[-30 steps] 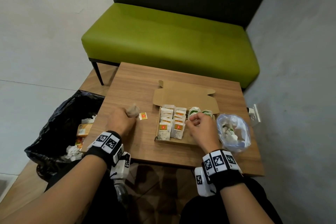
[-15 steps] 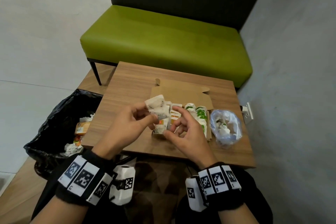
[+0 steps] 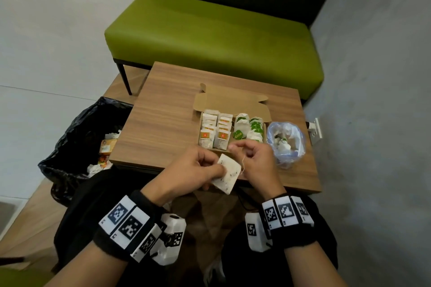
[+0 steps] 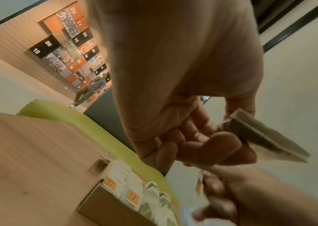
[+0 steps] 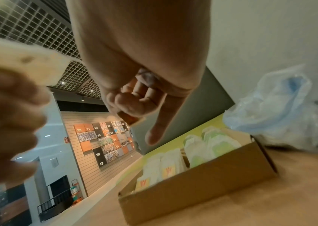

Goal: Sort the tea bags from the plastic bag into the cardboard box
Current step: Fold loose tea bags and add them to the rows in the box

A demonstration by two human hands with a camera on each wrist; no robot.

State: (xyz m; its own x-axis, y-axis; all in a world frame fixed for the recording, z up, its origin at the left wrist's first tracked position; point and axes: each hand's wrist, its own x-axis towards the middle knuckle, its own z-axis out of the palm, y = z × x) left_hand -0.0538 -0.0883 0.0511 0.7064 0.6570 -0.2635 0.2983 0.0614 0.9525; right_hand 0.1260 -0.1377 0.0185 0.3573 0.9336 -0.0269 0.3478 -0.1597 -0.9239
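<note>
My left hand (image 3: 210, 170) pinches a white speckled tea bag (image 3: 227, 173) over the table's near edge. The same tea bag (image 4: 260, 137) shows edge-on between thumb and fingers in the left wrist view. Just to its right, my right hand (image 3: 242, 149) pinches the bag's thin string (image 3: 242, 166), and an orange tag (image 5: 133, 118) sits in its curled fingers. The open cardboard box (image 3: 233, 100) holds rows of orange-tagged bags (image 3: 217, 133) on the left and green-tagged ones (image 3: 250, 129) on the right. The clear plastic bag (image 3: 285, 142) stands right of the box.
A black bin bag (image 3: 81, 137) with rubbish stands at the wooden table's (image 3: 163, 123) left. A green bench (image 3: 214, 37) lies behind the table and a grey wall (image 3: 373, 100) to the right. The box lid (image 3: 231, 102) stands open at the back.
My left hand lifted the tea bag off the table's left part and brought it to my right hand. Both hands then drew back from the box to the near edge.
</note>
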